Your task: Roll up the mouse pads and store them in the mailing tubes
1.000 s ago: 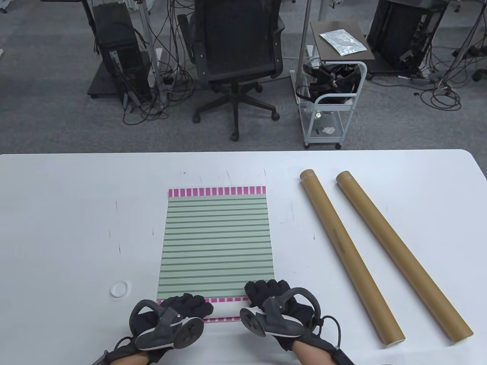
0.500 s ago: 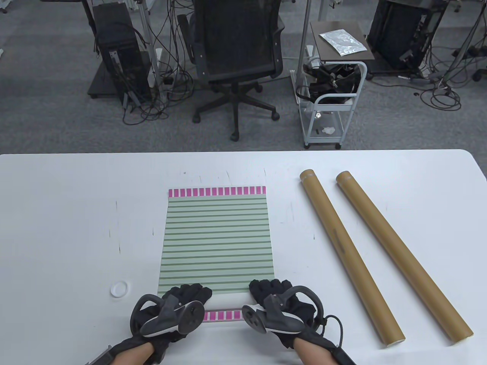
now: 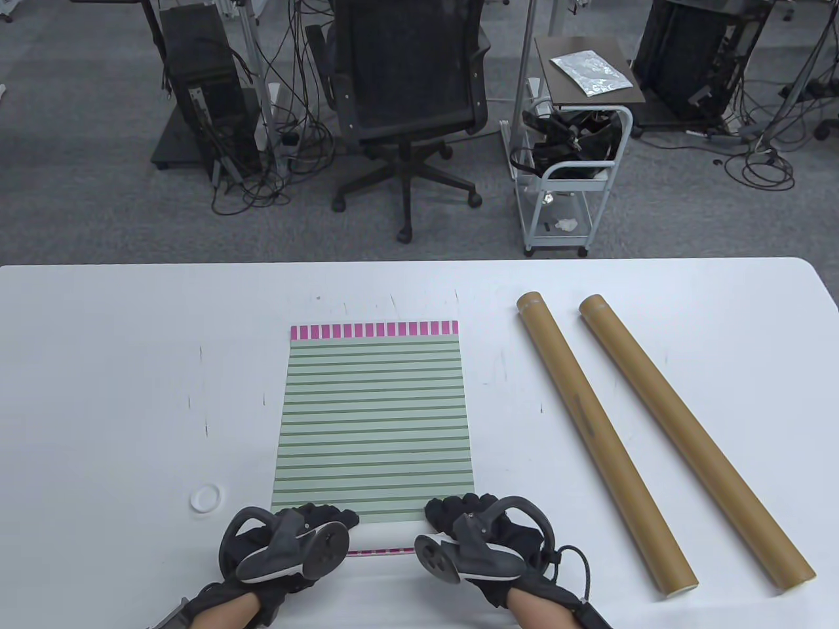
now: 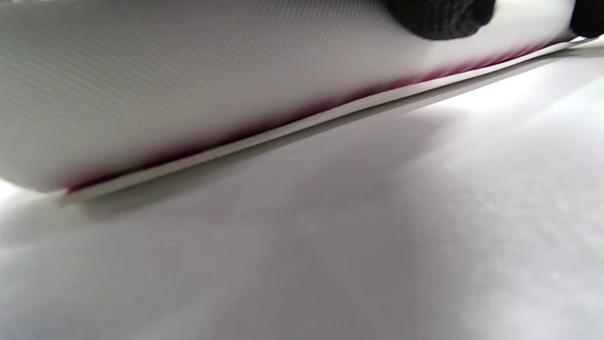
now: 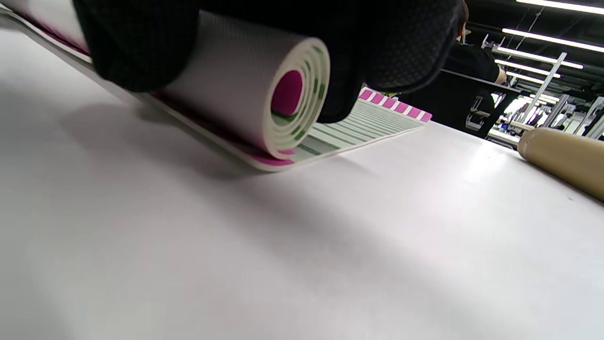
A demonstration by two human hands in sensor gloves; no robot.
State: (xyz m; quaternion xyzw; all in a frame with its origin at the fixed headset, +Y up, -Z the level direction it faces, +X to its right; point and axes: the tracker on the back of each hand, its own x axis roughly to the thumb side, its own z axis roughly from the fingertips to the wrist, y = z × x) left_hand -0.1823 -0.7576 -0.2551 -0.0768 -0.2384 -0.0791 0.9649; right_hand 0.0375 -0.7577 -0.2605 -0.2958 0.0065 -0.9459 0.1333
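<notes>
A green-striped mouse pad (image 3: 373, 419) with pink end bands lies flat mid-table. Its near end is rolled into a short roll (image 3: 385, 536) with the white underside outward. My left hand (image 3: 324, 517) grips the roll's left end and my right hand (image 3: 459, 511) grips its right end. The right wrist view shows the spiral end of the roll (image 5: 283, 94) under my fingers (image 5: 137, 42), resting on a flat pink-edged layer. The left wrist view shows the roll's white back (image 4: 188, 85) and a fingertip (image 4: 439, 19). Two brown mailing tubes (image 3: 600, 436) (image 3: 688, 432) lie diagonally to the right.
A small white ring-shaped cap (image 3: 206, 498) lies on the table left of the pad. One tube's end (image 5: 561, 158) shows in the right wrist view. An office chair (image 3: 406, 98) and a cart (image 3: 570, 164) stand beyond the table's far edge.
The roll has turned on: the pink band seen between my hands half a second ago is now almost hidden and the white back faces up. Both hands stayed on the roll's ends.
</notes>
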